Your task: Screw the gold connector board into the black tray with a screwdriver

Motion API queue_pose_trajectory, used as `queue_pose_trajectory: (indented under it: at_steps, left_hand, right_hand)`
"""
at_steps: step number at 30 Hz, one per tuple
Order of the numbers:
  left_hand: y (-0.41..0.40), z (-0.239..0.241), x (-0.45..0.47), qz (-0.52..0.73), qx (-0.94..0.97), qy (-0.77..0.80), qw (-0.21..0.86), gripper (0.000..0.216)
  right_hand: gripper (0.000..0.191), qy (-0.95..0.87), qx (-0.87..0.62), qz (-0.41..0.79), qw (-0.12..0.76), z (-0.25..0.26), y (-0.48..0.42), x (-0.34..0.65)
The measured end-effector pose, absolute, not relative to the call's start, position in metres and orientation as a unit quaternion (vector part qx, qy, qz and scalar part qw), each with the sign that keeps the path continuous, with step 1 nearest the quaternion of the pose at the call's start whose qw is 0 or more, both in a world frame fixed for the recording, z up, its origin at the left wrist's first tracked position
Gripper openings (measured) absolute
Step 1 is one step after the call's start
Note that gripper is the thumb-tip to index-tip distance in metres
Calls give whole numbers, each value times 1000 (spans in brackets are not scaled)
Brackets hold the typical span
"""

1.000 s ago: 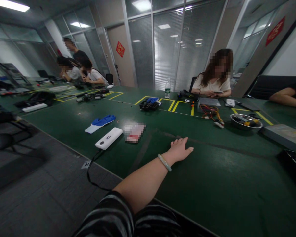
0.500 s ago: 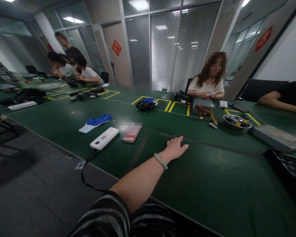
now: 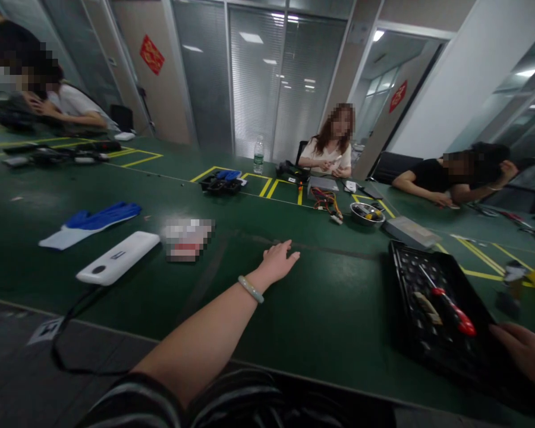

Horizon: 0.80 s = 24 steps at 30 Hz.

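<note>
My left hand (image 3: 276,263), with a pale bangle at the wrist, rests palm down on the green table (image 3: 321,309). Its fingers are spread and nothing is in them. At the right edge of the view my right hand (image 3: 528,352) grips the right rim of a black tray (image 3: 403,318); part of this hand is cut off. Inside the tray lie a red-handled screwdriver (image 3: 457,314) and a small brush-like piece with a tan edge (image 3: 428,308), on a floor with rows of round spots.
Left of my left hand lie a blurred-out packet (image 3: 188,239), a white power bank (image 3: 119,257) with a black cable, and a blue-and-white glove (image 3: 91,224). Farther off are a metal bowl (image 3: 366,221), a grey box (image 3: 411,232), and a water bottle (image 3: 259,156). Several people sit around the table.
The view has turned right, bringing the black tray and its contents further into sight. My right hand has come into view at the tray's rim. My left hand stays flat on the table.
</note>
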<state>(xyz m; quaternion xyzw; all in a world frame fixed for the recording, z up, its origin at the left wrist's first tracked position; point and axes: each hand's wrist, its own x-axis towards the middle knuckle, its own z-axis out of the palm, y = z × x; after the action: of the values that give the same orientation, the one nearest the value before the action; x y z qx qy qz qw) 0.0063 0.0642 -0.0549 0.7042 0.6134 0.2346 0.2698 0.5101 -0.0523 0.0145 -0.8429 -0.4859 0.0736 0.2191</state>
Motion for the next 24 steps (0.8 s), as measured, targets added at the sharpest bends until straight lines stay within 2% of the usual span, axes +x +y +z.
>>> queue_pose_trajectory:
  at_steps: [4, 9, 17, 24]
  left_hand:
    - [64, -54, 6, 246, 698, 612, 278, 67]
    - [60, -48, 4, 269, 687, 613, 284, 68]
    - [66, -44, 4, 279, 672, 621, 289, 67]
    - [76, -49, -2, 240, 653, 667, 267, 63]
  right_hand:
    - [10, -527, -825, 122, 162, 11, -46, 478]
    - [28, -586, -791, 118, 131, 9, -36, 388]
    - [32, -660, -728, 128, 137, -19, -10, 271]
    - [32, -683, -713, 118, 111, -25, 6, 247]
